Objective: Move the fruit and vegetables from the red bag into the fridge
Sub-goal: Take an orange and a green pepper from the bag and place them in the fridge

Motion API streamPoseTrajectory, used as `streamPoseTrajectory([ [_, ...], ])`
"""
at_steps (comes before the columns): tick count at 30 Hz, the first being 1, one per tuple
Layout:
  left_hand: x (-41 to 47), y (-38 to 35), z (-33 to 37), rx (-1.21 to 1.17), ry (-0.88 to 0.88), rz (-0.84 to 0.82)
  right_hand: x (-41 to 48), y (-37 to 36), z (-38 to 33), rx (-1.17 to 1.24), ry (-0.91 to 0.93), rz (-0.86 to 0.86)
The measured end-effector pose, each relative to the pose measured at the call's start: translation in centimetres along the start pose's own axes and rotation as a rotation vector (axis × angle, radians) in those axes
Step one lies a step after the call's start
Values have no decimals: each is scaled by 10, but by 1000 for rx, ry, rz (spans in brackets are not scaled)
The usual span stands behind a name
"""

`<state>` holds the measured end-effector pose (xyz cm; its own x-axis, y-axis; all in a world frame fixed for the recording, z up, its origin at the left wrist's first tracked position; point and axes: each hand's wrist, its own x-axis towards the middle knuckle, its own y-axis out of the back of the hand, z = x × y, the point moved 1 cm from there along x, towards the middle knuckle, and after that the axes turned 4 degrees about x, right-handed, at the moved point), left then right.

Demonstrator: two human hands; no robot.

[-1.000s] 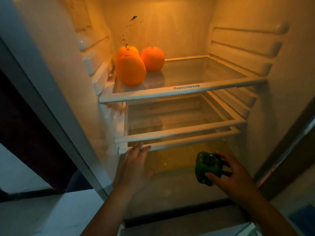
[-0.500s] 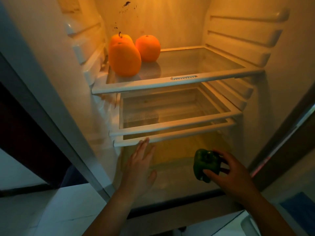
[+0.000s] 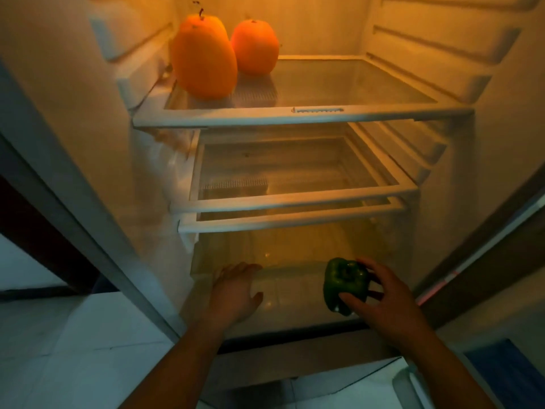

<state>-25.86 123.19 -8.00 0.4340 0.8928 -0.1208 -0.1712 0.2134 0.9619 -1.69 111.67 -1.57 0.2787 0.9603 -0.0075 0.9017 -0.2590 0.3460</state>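
stemmed fruit (image 3: 215, 22) mostly behind front orange (image 3: 203, 60)

Pale tiled floor (image 3: 65, 349), dark brown panel (image 3: 32, 231) at left

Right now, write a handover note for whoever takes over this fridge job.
Left hand: open, fingers at the clear bottom drawer's front.
Right hand: grips the green bell pepper low in the fridge, not yet set down.
Done: three round orange fruits sit on the top glass shelf.
Left: place the pepper; the red bag is out of view, so what remains in it is unknown.
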Motion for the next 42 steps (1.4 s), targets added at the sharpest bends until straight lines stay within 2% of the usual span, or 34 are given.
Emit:
streamPoseTrajectory([
  [12, -34, -10, 3, -36, -25, 30, -1, -11, -10, -2, 60, 11],
  [21, -84, -16, 10, -67, -154, 37, -31, -19, -16, -13, 43, 118],
  [28, -106, -16, 10, -59, -237, -78, -43, -40, -21, 11, -2, 141],
  [33, -87, -1, 3, -292, -200, -181, -35, -48, -18, 15, 2, 123],
  [39, -57, 6, -3, -483, -98, -18, -2, -64, -12, -69, 20, 17],
  [42, -43, 4, -1, -597, -19, 3, 19, -75, -3, -127, 68, -37],
])
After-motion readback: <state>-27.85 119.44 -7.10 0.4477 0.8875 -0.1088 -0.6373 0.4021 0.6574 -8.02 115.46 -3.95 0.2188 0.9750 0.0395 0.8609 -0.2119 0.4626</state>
